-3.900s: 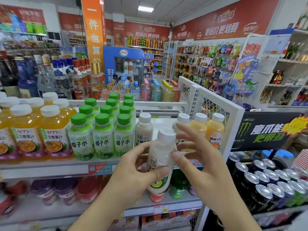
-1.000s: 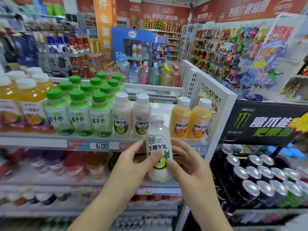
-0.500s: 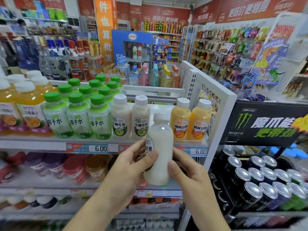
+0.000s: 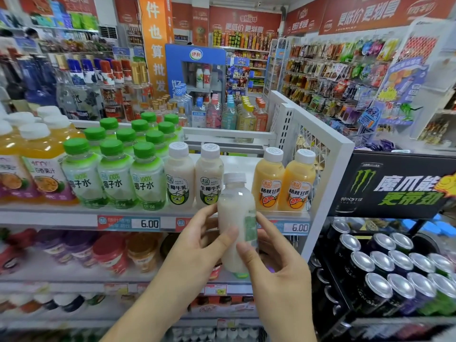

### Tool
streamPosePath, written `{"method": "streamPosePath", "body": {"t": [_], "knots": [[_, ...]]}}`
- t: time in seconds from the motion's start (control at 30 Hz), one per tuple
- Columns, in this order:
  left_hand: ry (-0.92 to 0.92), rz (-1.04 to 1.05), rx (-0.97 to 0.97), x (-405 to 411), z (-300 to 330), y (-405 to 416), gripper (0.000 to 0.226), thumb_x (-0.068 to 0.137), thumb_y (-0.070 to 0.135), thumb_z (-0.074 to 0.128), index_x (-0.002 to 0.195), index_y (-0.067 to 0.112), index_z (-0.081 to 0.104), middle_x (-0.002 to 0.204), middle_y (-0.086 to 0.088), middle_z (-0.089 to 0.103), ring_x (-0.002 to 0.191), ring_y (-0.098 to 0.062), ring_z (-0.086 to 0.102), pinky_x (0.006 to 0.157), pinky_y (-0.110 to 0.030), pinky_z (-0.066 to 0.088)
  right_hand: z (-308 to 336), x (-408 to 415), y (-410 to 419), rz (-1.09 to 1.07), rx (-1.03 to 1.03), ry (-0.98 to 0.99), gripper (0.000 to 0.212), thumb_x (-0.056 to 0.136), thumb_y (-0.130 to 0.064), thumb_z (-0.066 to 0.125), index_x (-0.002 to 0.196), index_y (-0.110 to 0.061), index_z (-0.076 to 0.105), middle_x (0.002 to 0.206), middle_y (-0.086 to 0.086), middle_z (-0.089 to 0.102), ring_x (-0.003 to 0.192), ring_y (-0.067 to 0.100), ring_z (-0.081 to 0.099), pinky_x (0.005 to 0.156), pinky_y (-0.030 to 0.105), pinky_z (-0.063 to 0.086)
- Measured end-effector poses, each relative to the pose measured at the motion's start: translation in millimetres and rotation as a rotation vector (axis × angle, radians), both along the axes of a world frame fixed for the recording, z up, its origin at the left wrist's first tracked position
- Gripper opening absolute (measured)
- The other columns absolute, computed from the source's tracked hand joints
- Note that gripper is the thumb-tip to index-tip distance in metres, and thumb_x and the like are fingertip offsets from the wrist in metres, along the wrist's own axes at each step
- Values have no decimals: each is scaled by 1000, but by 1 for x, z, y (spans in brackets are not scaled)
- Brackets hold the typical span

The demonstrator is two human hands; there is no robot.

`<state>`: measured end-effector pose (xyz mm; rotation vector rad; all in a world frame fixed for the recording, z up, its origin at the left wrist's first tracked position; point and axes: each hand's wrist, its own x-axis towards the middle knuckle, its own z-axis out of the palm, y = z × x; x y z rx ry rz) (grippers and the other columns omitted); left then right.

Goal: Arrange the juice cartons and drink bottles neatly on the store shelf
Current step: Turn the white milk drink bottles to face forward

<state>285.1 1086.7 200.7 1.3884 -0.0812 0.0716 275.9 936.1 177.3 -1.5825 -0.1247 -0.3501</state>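
On the white metal store shelf (image 4: pixel 61 218), front row left to right: orange passion-fruit juice bottles with white caps (image 4: pixel 43 169); clear coconut-water bottles with green caps (image 4: pixel 116 178), several rows deep; two creamy coconut-milk bottles with white caps (image 4: pixel 195 181); a gap; two orange mango-pomelo drink bottles with white caps (image 4: pixel 283 186) against the white perforated end panel (image 4: pixel 328 154); red price tags (image 4: pixel 130 222) reading 6.00 on the shelf edge.

Held in front of that gap, below shelf level: a milky-white plastic bottle with a white cap (image 4: pixel 234 206), upright, label turned mostly away, only a green label edge showing on its right side; its cap sits level with the labels of the shelved coconut-milk bottles; not touching the shelf.

Left hand (image 4: pixel 202 245) grasps the bottle from the left, thumb across the front of the body, fingers behind; right hand (image 4: pixel 274 265) grasps it from the right, thumb on the lower front, fingers wrapped round the far side; both clamped on the same bottle's middle to lower part.

Lower shelf behind the hands: blurred red, purple and orange capped cups (image 4: pixel 108 255); contents unreadable.

Right of the shelf: black energy-drink display (image 4: pixel 385 186) with rows of black cans with silver tops (image 4: pixel 385 267) packed upright.
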Motion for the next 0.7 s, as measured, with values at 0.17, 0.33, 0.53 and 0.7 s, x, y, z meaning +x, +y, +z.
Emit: {"method": "streamPosePath", "body": {"t": [0.17, 0.33, 0.53, 0.7], "knots": [[103, 30, -168, 3, 2, 8, 42, 95, 24, 68, 136, 17, 65, 125, -8, 76, 115, -31, 74, 95, -60, 56, 1, 4, -4, 70, 51, 6, 38, 91, -34, 69, 128, -43, 74, 115, -5, 76, 110, 15, 71, 94, 38, 59], [149, -1, -269, 2, -1, 9, 45, 100, 32, 72, 139, 15, 59, 126, -22, 73, 101, -41, 68, 79, -56, 45, 2, 12, -7, 198, -19, 66, 29, 102, -37, 66, 130, -35, 74, 129, -11, 73, 124, 6, 65, 99, 23, 52], [74, -18, -62, 2, 0, 9, 34, 102, 35, 56, 135, 29, 64, 120, 1, 79, 100, -14, 77, 72, -22, 56, 9, 7, 2, 335, 8, 84, 41, 104, -26, 50, 143, -30, 61, 133, -19, 72, 127, -1, 64, 98, 15, 52], [57, 37, -29, 2, 3, 10, 35, 100, 32, 60, 134, 32, 65, 115, 1, 80, 99, -15, 78, 82, -31, 64, 8, 0, 6, 243, 126, 102, 48, 97, -22, 62, 145, -24, 61, 119, -4, 80, 115, 13, 75, 97, 34, 61]]}}
